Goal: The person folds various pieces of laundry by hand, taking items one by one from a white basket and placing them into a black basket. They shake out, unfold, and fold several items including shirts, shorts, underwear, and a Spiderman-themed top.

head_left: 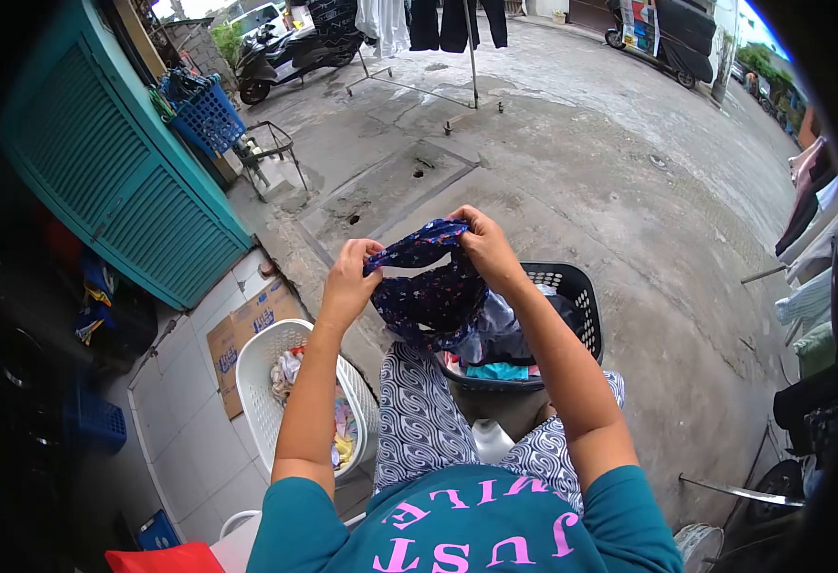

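A dark blue garment with a small floral print (429, 304) hangs between my two hands, its upper edge stretched and a gap showing through it. My left hand (350, 272) pinches its left corner. The right corner is gripped by my right hand (481, 248), a little higher. Below and to the right, partly behind my right forearm, stands a black laundry basket (586, 315) with grey, teal and other clothes inside. A white laundry basket (252, 382) holding several colourful clothes is beside my left forearm.
At the left is a teal louvered door (123, 181), with a blue basket of hangers (207, 116) beside it. Flattened cardboard (238, 334) lies on the tiles. Hanging clothes line the right edge (815, 229); a drying rack (474, 57) stands ahead, near a parked motorcycle (295, 59).
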### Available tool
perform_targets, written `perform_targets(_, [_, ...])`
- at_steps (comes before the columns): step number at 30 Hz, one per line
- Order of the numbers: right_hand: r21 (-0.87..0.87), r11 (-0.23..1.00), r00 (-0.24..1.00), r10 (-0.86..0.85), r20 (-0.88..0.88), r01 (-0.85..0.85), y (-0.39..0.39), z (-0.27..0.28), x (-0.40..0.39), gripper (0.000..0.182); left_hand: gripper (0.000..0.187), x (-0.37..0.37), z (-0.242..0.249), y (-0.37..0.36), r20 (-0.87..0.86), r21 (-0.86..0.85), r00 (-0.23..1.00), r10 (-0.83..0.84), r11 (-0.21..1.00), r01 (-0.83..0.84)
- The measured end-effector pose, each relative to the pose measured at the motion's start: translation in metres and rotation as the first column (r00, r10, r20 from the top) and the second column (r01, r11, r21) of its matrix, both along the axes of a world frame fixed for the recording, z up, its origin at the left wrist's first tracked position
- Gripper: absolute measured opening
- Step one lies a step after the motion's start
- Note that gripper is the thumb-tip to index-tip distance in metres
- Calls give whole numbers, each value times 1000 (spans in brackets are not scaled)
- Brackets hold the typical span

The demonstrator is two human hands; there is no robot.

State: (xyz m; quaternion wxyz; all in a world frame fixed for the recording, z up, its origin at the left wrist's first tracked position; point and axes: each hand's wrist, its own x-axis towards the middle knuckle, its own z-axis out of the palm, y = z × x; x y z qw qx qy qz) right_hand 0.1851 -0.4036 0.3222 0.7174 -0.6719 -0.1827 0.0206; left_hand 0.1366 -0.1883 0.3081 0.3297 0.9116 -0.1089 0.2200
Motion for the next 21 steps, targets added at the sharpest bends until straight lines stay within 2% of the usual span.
perform_targets(1, [60,998,999,-14,-37,17,-9,4,-1,15,25,7,-10,1,-17,50,999,34,998,-33])
perform_targets(2, [107,994,996,6,-90,3,-16,5,0,14,27,10,-14,0,-155,88,986,59,995,-45])
perform_targets(3, [110,994,996,-8,-84,18,-20,3,0,14,27,14,-19,-4,-148,91,988,44,995,-31])
perform_targets(4, [214,977,987,13,-159,22,-22,4,-4,14,29,17,-22,-11,-334,-166,943,3,984,-62])
perform_targets(5, [316,948,972,44,-230,32,-24,6,-6,14,32,20,-26,-16,-495,-399,865,-86,906,-139])
perform_targets(6, [352,935,951,69,-300,44,-27,4,-5,23,50,24,-36,-20,-487,-521,854,-184,846,-115])
perform_targets(7, [354,934,952,61,-300,51,-28,6,-8,23,50,21,-41,-28,-487,-519,852,-190,848,-108])
perform_targets(9, [531,847,944,158,-288,21,-27,11,-16,42,71,13,-53,-59,-544,-485,838,-33,828,-283])
perform_targets(10, [454,891,964,118,-238,3,-30,8,-19,61,80,4,-67,-81,-681,-506,723,-115,788,-351])
perform_targets(11, [452,892,964,110,-242,11,-31,4,-18,61,89,-5,-80,-96,-786,-508,586,-199,748,-427])
perform_targets(12, [455,891,971,101,-217,9,-31,0,-16,65,89,-13,-87,-104,-788,-508,581,-205,750,-424])
perform_targets(13, [458,889,977,93,-192,6,-32,0,-16,70,81,-19,-92,-110,-779,-627,459,-429,564,-538])
perform_targets(14, [486,874,980,85,-179,13,-33,0,-18,65,74,-21,-95,-114,-686,-664,350,-638,351,-661])
perform_targets(15, [485,874,980,79,-183,20,-34,1,-19,65,74,-19,-103,-116,-686,-661,343,-641,354,-661])
perform_targets(17, [527,849,983,125,-132,-38,-38,3,-20,51,52,-14,-103,-123,-337,-801,405,-850,33,-597])
perform_targets(18, [527,849,984,118,-134,-30,-42,5,-20,51,28,-10,-103,-125,-386,-821,490,-782,49,-569])
perform_targets(19, [545,839,981,92,-172,17,-49,6,-21,44,28,-2,-100,-123,-388,-819,482,-786,54,-571])
perform_targets(21, [556,828,978,55,-202,68,-69,3,-18,37,21,18,-92,-109,-491,-852,633,-598,180,-492])
